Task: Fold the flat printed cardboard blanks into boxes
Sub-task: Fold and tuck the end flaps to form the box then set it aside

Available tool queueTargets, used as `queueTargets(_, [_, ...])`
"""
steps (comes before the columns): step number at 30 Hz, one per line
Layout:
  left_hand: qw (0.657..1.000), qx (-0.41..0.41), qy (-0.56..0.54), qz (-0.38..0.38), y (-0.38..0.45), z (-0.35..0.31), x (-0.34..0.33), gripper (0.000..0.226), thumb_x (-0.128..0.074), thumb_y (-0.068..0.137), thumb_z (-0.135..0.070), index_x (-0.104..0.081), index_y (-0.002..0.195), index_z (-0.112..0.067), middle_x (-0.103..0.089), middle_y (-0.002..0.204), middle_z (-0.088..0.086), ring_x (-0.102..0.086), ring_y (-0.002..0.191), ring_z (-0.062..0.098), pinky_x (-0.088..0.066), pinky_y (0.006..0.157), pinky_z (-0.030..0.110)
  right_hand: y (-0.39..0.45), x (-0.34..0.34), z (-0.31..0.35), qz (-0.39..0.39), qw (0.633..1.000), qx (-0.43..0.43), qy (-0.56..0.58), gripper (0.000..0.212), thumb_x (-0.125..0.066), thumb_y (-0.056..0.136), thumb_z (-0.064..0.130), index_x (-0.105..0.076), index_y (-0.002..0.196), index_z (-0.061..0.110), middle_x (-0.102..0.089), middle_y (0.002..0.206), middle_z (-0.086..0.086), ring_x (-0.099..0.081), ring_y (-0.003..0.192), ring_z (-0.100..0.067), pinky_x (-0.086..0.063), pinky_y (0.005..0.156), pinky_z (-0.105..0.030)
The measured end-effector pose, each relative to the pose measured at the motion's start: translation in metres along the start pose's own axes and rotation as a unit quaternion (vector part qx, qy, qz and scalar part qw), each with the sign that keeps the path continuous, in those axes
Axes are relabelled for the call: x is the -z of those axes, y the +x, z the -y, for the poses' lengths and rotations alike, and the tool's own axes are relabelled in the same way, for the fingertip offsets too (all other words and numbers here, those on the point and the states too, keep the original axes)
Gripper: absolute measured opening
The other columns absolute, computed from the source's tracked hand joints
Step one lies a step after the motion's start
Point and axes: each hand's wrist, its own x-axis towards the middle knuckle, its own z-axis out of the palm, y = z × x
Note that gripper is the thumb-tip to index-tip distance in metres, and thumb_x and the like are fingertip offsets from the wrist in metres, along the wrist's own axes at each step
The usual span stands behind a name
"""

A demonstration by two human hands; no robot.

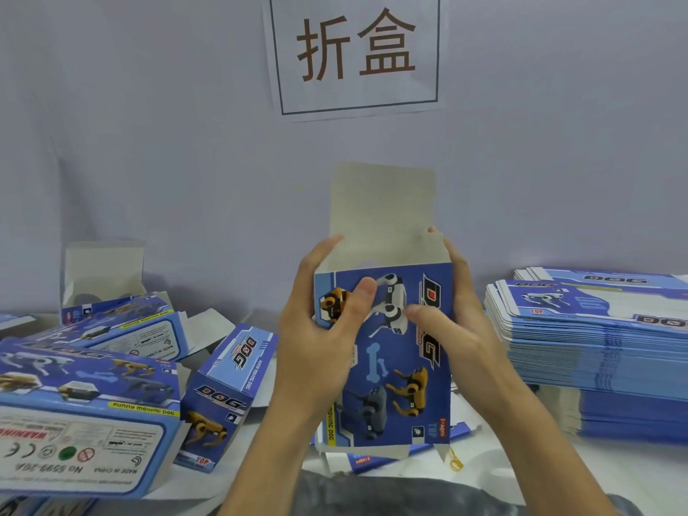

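Observation:
I hold a blue printed box (394, 374) upright in front of me, its face showing robot dogs and the word DOG. Its grey top flap (383, 210) stands straight up, open. My left hand (324, 329) grips the box's left edge, thumb on the front face and fingers reaching over the top rim. My right hand (450, 322) grips the right edge, thumb pressed on the front, fingertips at the flap's base. The bottom flaps hang loose near my lap.
A tall stack of flat blue blanks (603, 351) sits at the right on the white table (633, 474). Several folded boxes (85, 400) lie piled at the left, one (227, 389) close to my left forearm. A paper sign (357, 54) hangs on the wall.

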Motion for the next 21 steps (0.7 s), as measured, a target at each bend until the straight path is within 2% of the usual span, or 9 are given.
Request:
queueTargets(4, [1.0,0.026,-0.007,0.014,-0.003,-0.001,-0.002,0.038,-0.066,0.079,-0.05,-0.055,0.112,-0.034,-0.072,0.098,-0.004,-0.075,0.086,0.013,-0.058,0.059,0.021,-0.002,-0.003,0.003,-0.017,0.997,-0.021,0.073,0.03,-0.045,0.099,0.036,-0.052,0.128,0.033,-0.074,0.103,-0.005,-0.074,0.094,-0.024,-0.061,0.072,-0.034])
queueTargets(6, [1.0,0.028,-0.002,-0.009,-0.004,-0.002,-0.003,0.038,-0.061,0.086,-0.058,-0.054,0.107,-0.027,-0.066,0.076,-0.015,-0.067,0.066,0.0,-0.05,0.053,0.011,-0.003,-0.01,0.007,-0.056,0.997,-0.017,0.048,0.03,-0.036,0.102,0.049,-0.059,0.113,0.033,-0.07,0.089,-0.015,-0.073,0.084,-0.028,-0.059,0.066,-0.039])
queueTargets(8, [0.999,0.025,0.009,-0.048,-0.004,-0.002,-0.005,0.037,-0.048,0.093,-0.057,-0.053,0.1,-0.021,-0.05,0.063,-0.013,-0.048,0.051,0.0,-0.04,0.047,0.009,0.0,-0.017,0.01,-0.089,0.996,-0.017,0.006,0.036,-0.034,0.097,0.053,-0.06,0.099,0.029,-0.058,0.077,-0.029,-0.064,0.069,-0.042,-0.053,0.058,-0.048])
queueTargets(10, [0.997,0.019,0.009,-0.079,-0.003,-0.003,-0.004,0.026,-0.044,0.098,-0.04,-0.051,0.092,-0.015,-0.042,0.063,-0.002,-0.039,0.05,0.003,-0.036,0.045,0.012,0.003,-0.023,0.013,-0.109,0.994,-0.015,-0.009,0.033,-0.04,0.091,0.047,-0.056,0.09,0.018,-0.054,0.062,-0.019,-0.056,0.055,-0.033,-0.047,0.048,-0.035])
queueTargets(12, [0.995,0.027,0.003,-0.1,-0.001,-0.004,-0.003,0.018,-0.045,0.096,-0.026,-0.051,0.086,-0.012,-0.048,0.07,0.009,-0.047,0.051,0.005,-0.039,0.045,0.021,0.005,-0.025,0.015,-0.118,0.993,-0.022,-0.017,0.024,-0.044,0.084,0.036,-0.053,0.082,0.014,-0.048,0.056,-0.007,-0.051,0.051,-0.024,-0.039,0.042,-0.025])
queueTargets(14, [0.993,0.044,-0.001,-0.111,0.001,-0.005,-0.001,0.014,-0.043,0.087,-0.026,-0.052,0.083,-0.016,-0.057,0.074,0.006,-0.058,0.057,0.01,-0.043,0.048,0.031,0.005,-0.025,0.016,-0.122,0.991,-0.037,-0.027,0.018,-0.044,0.079,0.033,-0.053,0.078,0.017,-0.047,0.054,0.0,-0.052,0.049,-0.022,-0.037,0.039,-0.022])
queueTargets(17, [0.992,0.049,-0.012,-0.114,0.0,-0.007,-0.002,0.014,-0.045,0.092,-0.02,-0.054,0.095,-0.029,-0.063,0.089,0.003,-0.061,0.058,0.006,-0.046,0.043,0.025,0.005,-0.024,0.017,-0.118,0.991,-0.052,-0.022,0.015,-0.045,0.077,0.035,-0.055,0.087,0.037,-0.056,0.066,0.006,-0.055,0.053,-0.02,-0.041,0.039,-0.023])
queueTargets(19, [0.991,0.051,-0.024,-0.119,0.0,-0.007,-0.002,0.037,-0.042,0.101,-0.008,-0.047,0.116,-0.042,-0.059,0.099,0.005,-0.06,0.059,0.0,-0.048,0.044,0.018,0.005,-0.02,0.015,-0.11,0.992,-0.062,-0.009,0.041,-0.046,0.076,0.036,-0.052,0.115,0.048,-0.054,0.067,0.012,-0.05,0.047,-0.011,-0.041,0.042,-0.02])
queueTargets(21, [0.992,0.058,-0.03,-0.111,0.0,-0.006,-0.002,0.052,-0.039,0.103,-0.006,-0.038,0.132,-0.05,-0.056,0.097,-0.001,-0.057,0.059,-0.002,-0.049,0.046,0.018,0.006,-0.018,0.016,-0.096,0.993,-0.074,-0.01,0.059,-0.046,0.076,0.037,-0.046,0.132,0.054,-0.058,0.069,0.017,-0.049,0.051,-0.016,-0.045,0.048,-0.024])
